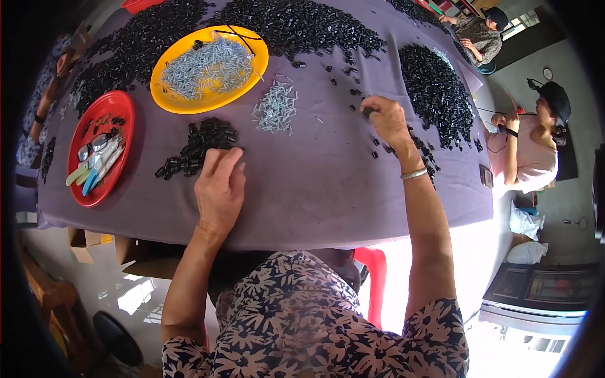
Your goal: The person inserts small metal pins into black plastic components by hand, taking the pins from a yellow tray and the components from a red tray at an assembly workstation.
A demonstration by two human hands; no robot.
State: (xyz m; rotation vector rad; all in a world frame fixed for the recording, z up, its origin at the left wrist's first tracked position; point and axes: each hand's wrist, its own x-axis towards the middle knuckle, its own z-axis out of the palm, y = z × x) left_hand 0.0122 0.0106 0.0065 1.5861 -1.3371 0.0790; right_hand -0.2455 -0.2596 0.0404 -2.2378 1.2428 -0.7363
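Note:
My left hand point(219, 192) is at the near right edge of a small pile of black plastic clips point(205, 140). Its fingers are curled together; a tiny dark bit shows at the fingertips, too small to name. Farther right, my right hand point(387, 123), with a bangle on the wrist, pinches a black plastic clip point(369, 112) above the cloth. Loose clips lie around that hand. Between the hands, toward the far side, sits a small heap of silvery nails point(276, 108). A yellow oval tray point(165, 101) full of similar nails stands beyond the small black pile.
A red oval tray point(123, 170) with scissors-like tools and small parts sits at the left. Large heaps of black clips point(296, 28) cover the far side, and another heap point(436, 94) lies right. Purple cloth point(315, 189) covers the table. Other people point(535, 138) are around it.

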